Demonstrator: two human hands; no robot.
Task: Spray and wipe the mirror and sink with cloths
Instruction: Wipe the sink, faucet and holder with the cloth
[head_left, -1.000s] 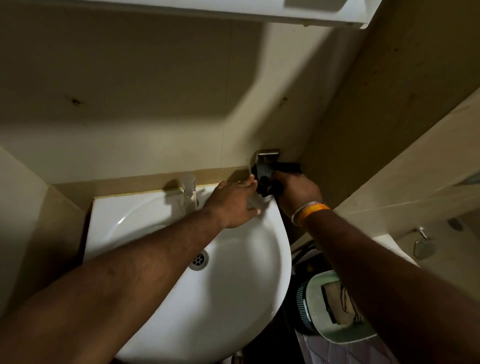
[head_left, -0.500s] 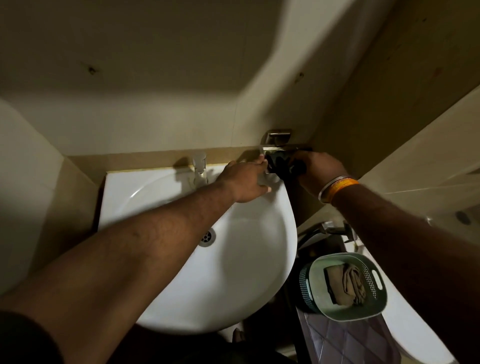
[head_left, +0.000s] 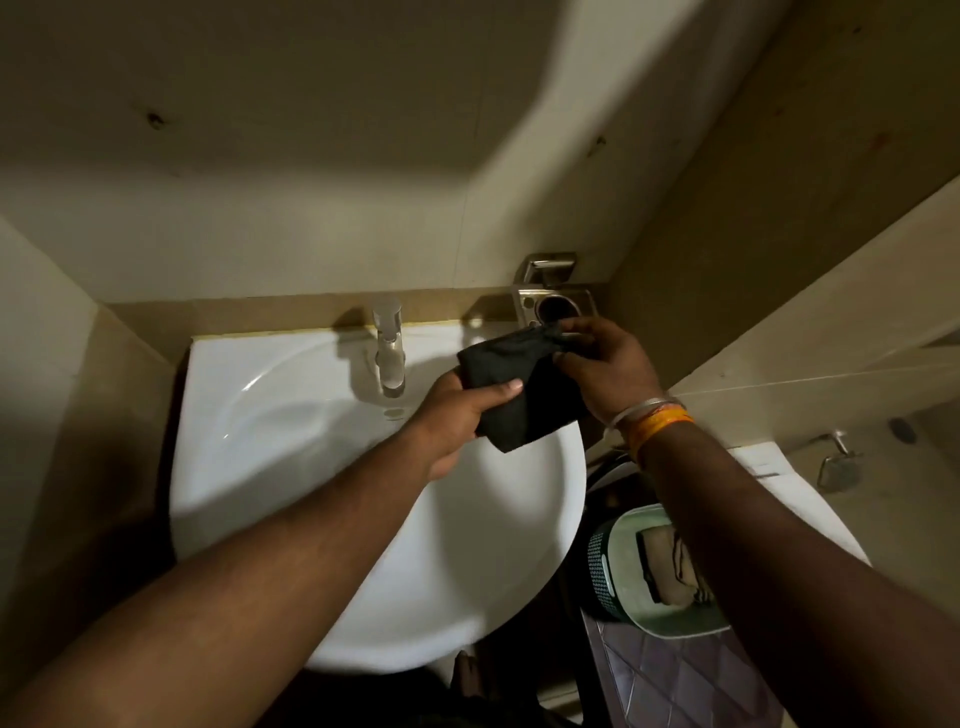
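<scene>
A black cloth (head_left: 514, 384) hangs spread between both hands above the right rim of the white sink (head_left: 291, 441). My left hand (head_left: 457, 421) pinches its lower left edge, thumb on top. My right hand (head_left: 605, 371), with an orange and a white band at the wrist, grips its upper right corner. Just behind the cloth, a metal wall holder (head_left: 558, 306) with a round opening stands empty. The chrome tap (head_left: 389, 348) rises at the back of the sink. The mirror is out of view.
A pale green basket (head_left: 618, 587) with a folded beige cloth inside sits low to the right of the sink. A white toilet rim (head_left: 810, 509) and a chrome wall fitting (head_left: 836, 462) lie further right. Beige tiled walls close in on three sides.
Both hands were at the wall holder around a bunched black thing. The black cloth has come out of the holder and is now spread between my hands over the sink.
</scene>
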